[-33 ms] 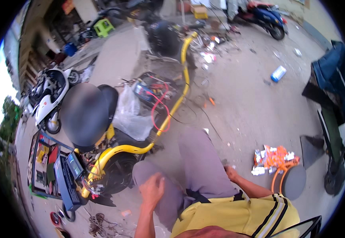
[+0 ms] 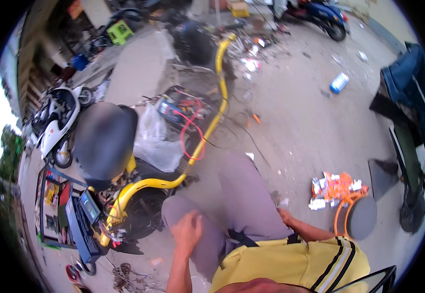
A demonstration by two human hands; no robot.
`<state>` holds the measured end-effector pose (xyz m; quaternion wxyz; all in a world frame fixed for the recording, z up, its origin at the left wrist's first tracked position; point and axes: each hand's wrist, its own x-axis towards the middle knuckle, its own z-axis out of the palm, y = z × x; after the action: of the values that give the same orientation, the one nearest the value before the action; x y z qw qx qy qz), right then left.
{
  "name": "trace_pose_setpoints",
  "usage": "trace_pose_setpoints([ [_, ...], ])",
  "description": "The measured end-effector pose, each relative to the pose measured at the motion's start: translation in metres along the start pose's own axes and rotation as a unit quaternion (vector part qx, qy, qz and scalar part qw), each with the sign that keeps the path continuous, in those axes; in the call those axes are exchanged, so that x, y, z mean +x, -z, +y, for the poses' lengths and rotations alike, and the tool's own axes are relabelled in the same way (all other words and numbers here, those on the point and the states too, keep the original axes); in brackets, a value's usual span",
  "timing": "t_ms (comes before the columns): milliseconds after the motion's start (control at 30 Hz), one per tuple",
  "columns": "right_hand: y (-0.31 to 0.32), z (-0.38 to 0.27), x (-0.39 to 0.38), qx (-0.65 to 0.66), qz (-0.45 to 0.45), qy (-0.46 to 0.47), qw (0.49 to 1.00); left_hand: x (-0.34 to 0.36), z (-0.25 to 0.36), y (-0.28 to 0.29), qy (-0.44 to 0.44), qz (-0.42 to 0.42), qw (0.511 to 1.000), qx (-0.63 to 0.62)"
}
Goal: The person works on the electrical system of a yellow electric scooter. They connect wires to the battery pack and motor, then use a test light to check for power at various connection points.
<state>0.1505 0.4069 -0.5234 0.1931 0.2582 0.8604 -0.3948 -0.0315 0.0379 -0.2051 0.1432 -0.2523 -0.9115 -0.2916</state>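
Note:
My left hand (image 2: 187, 232) rests on my left knee in grey trousers, holding nothing, its fingers lying along the cloth with the thumb apart. Beside my right thigh hangs my right hand (image 2: 284, 215); its fingers are partly hidden, and nothing plainly shows in them. Ahead and to the left stands a vehicle with a curved yellow frame tube (image 2: 156, 182) and a black wheel (image 2: 145, 211). A blue meter (image 2: 169, 111) with a red lead (image 2: 193, 117) lies in a tray on it. Next to that is a clear plastic bag (image 2: 159, 154).
To the left are a dark blue box (image 2: 79, 229) with a screen and a tool tray (image 2: 51, 229). A grey round-seated stool (image 2: 360, 218) stands at right beside orange and silver packets (image 2: 337, 190). A blue-and-white can (image 2: 339, 83) lies farther off, near a parked scooter (image 2: 320, 17).
The whole view has shifted slightly, so the yellow tube and the surroundings sit a little farther left. Both my hands stay in place.

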Motion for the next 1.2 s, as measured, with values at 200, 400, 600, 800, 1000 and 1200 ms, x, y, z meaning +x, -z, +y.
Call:
trace_pose_setpoints([
  [200, -0.074, 0.079, -0.107, -0.028, -0.197, -0.227, 0.953, 0.045, 0.012, -0.034, -0.08, -0.091, 0.992, -0.023],
  [400, -0.055, 0.056, -0.076, 0.002, -0.187, -0.255, 0.949, 0.095, 0.01, -0.076, -0.091, -0.173, 0.979, -0.05],
  [600, -0.049, 0.024, 0.0, 0.007, -0.186, -0.259, 0.948, 0.131, -0.013, -0.096, -0.064, -0.244, 0.967, -0.047],
  [800, -0.05, -0.025, 0.005, 0.044, -0.212, -0.275, 0.937, 0.173, -0.024, -0.095, -0.054, -0.323, 0.944, -0.029],
  [1000, -0.044, -0.077, -0.041, 0.089, -0.228, -0.312, 0.918, 0.19, -0.019, -0.075, 0.009, -0.439, 0.898, 0.02],
  [1200, -0.02, -0.136, -0.093, 0.126, -0.181, -0.351, 0.91, 0.22, -0.016, -0.066, 0.007, -0.548, 0.835, 0.044],
])
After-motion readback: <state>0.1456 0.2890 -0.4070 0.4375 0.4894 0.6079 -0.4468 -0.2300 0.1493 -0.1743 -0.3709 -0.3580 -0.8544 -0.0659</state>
